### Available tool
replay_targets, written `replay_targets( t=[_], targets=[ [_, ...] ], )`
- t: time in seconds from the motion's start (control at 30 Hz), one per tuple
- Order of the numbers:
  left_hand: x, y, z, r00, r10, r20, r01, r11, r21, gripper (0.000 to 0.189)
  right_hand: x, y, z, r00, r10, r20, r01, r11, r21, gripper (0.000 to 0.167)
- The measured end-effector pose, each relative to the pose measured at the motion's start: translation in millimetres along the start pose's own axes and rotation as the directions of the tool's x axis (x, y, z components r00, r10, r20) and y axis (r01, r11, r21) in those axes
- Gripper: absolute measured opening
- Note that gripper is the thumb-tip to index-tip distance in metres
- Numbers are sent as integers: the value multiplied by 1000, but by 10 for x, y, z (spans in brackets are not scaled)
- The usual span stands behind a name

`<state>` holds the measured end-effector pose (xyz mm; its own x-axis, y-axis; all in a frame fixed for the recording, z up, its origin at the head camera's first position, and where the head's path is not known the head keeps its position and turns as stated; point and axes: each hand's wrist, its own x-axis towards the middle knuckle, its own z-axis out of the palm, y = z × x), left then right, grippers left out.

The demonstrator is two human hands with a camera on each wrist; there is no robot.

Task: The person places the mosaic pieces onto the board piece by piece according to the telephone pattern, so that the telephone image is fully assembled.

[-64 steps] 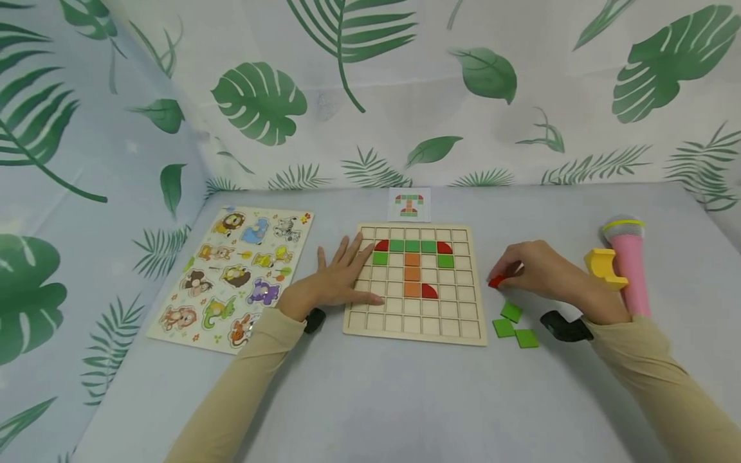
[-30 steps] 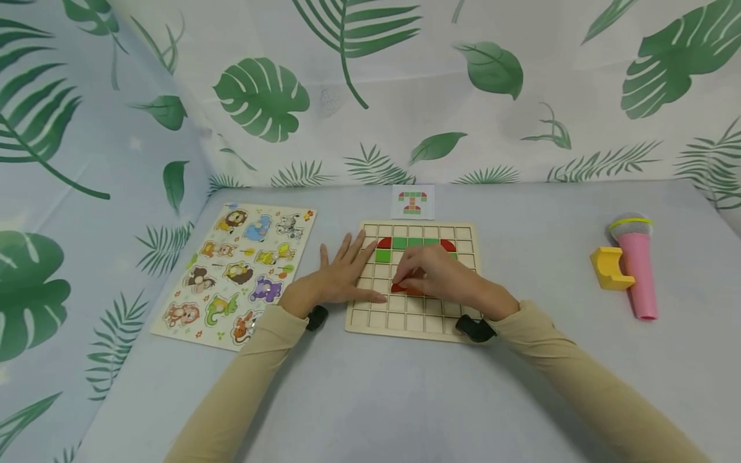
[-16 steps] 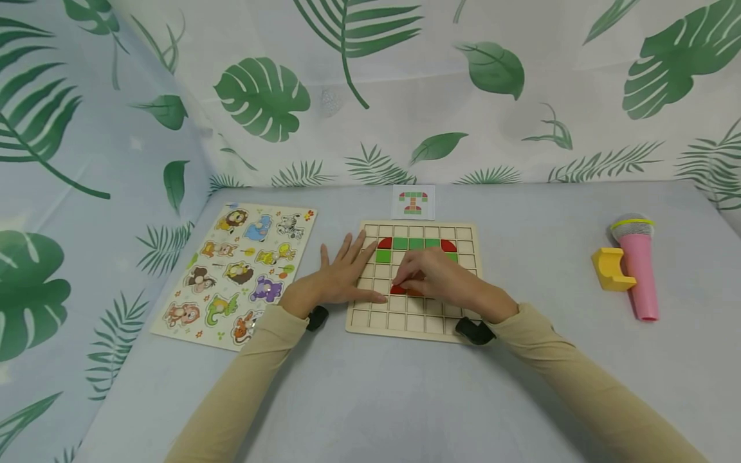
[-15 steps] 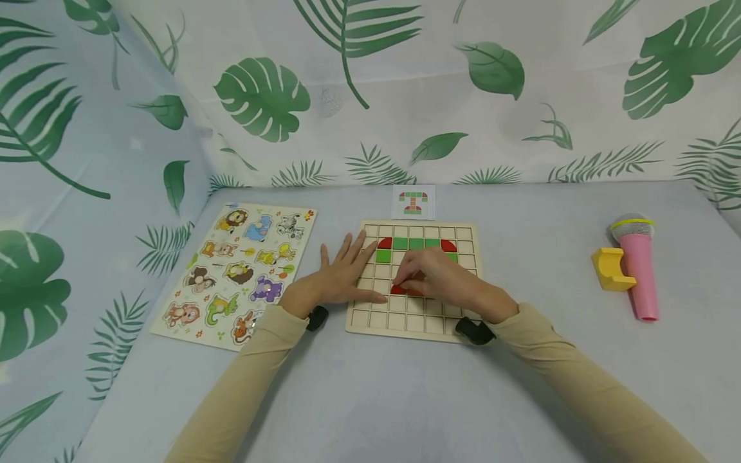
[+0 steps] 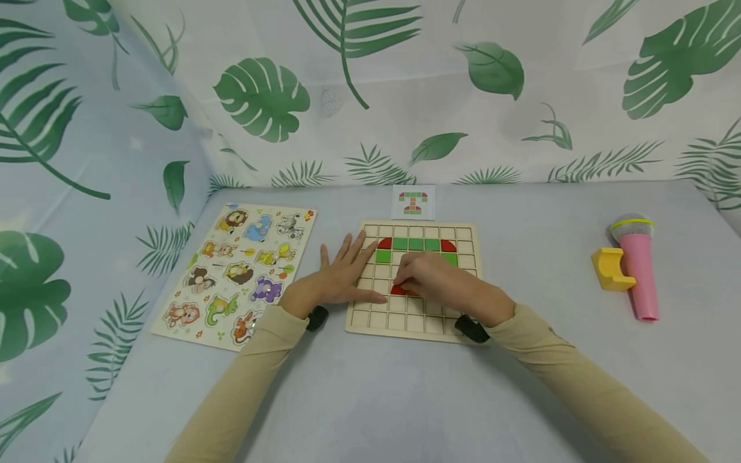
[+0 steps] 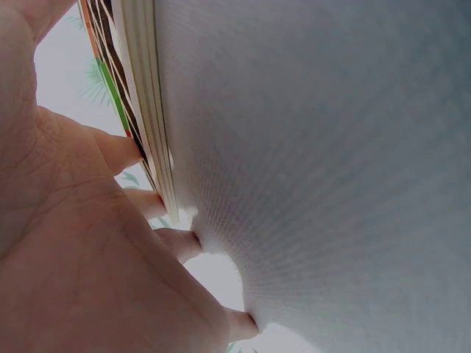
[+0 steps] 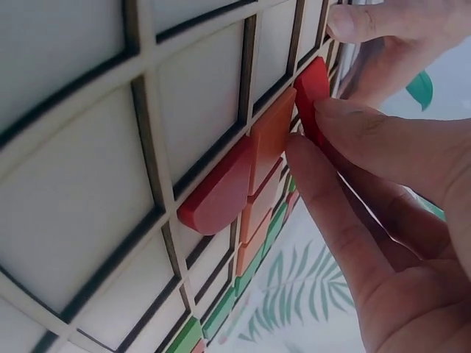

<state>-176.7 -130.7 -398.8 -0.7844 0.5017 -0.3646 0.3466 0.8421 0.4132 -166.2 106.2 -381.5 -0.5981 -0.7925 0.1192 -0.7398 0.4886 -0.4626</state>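
Note:
My left hand (image 5: 334, 283) lies spread at the left edge of the wooden grid board (image 5: 398, 330), thumb and fingertips over its rim. Above the board's middle, my right hand (image 5: 435, 278) pinches a red quarter-circle tile (image 7: 312, 87) between thumb and finger. In the right wrist view this tile is tilted, beside an orange square tile (image 7: 271, 132); another red quarter-circle tile (image 7: 221, 193) sits on the orange tile's other side. Green tiles (image 5: 415, 244) line the upper row between red corner tiles. My right hand covers most of the orange column in the head view.
A card (image 5: 413, 202) printed with a coloured tile pattern lies behind the board. To the left is an animal puzzle board (image 5: 237, 273), partly under my left sleeve. A pink toy microphone (image 5: 637, 270) and a yellow block (image 5: 611, 270) are at the right.
My right hand has carried the red tile leftward from beside the board onto the grid, then its fingers curled a little lower. The loose green tiles are now hidden by the right arm.

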Motion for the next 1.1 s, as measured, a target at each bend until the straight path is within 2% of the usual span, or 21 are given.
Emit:
replay_targets(
  t=[0.3, 0.6, 0.83, 1.1],
  targets=[
    [-5, 6, -3, 1000, 4, -2, -3, 1000, 10, 111, 12, -40, 11, 1000, -13, 5, 13, 998, -69, 8],
    [5, 3, 1, 1000, 1, 9, -2, 1000, 21, 111, -61, -43, 35, 1000, -22, -21, 21, 998, -55, 11],
    [2, 20, 2, 1000, 1, 8, -2, 1000, 27, 112, -300, -14, -63, 999, 29, -42, -27, 999, 37, 17],
    [-10, 9, 6, 1000, 10, -4, -10, 1000, 2, 112, -707, 146, -489, 988, 151, -25, -147, 983, 108, 32]
  ],
)
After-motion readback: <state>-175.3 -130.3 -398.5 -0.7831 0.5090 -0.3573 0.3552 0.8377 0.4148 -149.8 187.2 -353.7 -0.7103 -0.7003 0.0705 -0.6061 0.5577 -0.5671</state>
